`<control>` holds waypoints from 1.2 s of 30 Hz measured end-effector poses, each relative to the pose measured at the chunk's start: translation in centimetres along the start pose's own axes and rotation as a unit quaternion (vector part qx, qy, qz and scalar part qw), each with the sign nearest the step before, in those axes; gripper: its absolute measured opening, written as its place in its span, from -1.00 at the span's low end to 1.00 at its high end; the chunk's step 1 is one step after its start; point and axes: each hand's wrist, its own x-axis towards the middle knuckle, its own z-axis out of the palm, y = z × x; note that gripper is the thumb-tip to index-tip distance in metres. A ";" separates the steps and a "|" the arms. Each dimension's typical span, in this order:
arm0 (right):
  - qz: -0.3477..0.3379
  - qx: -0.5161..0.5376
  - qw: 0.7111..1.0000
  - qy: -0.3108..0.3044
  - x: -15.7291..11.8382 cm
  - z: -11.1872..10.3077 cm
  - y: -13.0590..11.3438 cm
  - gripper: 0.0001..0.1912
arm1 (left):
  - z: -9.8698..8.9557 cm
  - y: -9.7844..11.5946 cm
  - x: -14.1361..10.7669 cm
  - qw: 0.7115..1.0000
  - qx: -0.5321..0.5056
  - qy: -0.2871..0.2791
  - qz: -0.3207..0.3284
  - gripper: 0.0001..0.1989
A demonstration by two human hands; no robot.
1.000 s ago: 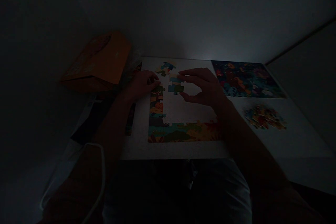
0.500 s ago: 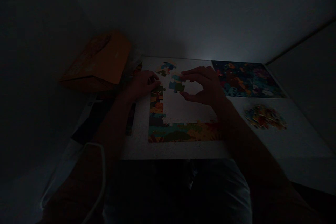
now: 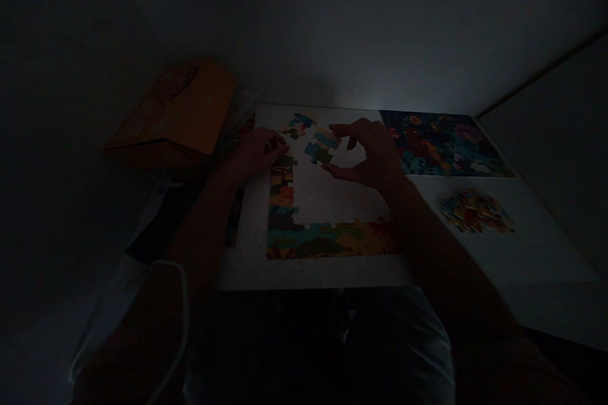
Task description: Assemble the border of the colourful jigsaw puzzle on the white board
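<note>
- Presently, my right hand [image 3: 375,155] pinches a small puzzle section [image 3: 323,145] between thumb and fingers, above the opening of the L-shaped border [image 3: 327,242].
- My left hand [image 3: 259,150] rests by the border's upper left end, fingers curled; in this gloom, I can't tell whether they grip anything.
- Rightward on the tabletop [image 3: 256,273], loose pieces [image 3: 475,210] lie heaped near a colourful picture [image 3: 446,142].

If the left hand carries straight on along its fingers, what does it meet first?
Probably the small puzzle cluster at the fingertips of the right hand. Depth is unclear in this dim view, so the left hand might pass above or below it.
</note>
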 end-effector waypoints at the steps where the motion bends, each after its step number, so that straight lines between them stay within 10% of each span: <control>1: 0.004 0.000 1.000 -0.002 0.0 0.0 0.0 -0.22 | 0.0 0.0 0.0 1.000 -0.001 0.000 -0.001 -0.69; 23: -0.072 0.021 0.994 0.084 -0.1 1.6 1.1 -0.45 | 0.1 0.2 0.1 1.000 0.009 0.002 0.006 -0.72; 27: -0.068 0.036 0.993 0.091 0.2 -0.7 1.4 -0.49 | 0.0 0.2 0.1 1.000 0.018 -0.006 0.011 -0.70; 32: -0.038 0.109 0.959 0.259 -1.1 -6.7 5.2 -0.42 | -0.1 0.2 0.1 1.000 0.015 -0.009 0.001 -0.71; 36: 0.058 0.096 0.988 0.108 -4.1 -8.1 8.3 -0.46 | -0.1 0.5 0.1 1.000 0.011 -0.015 0.000 -0.68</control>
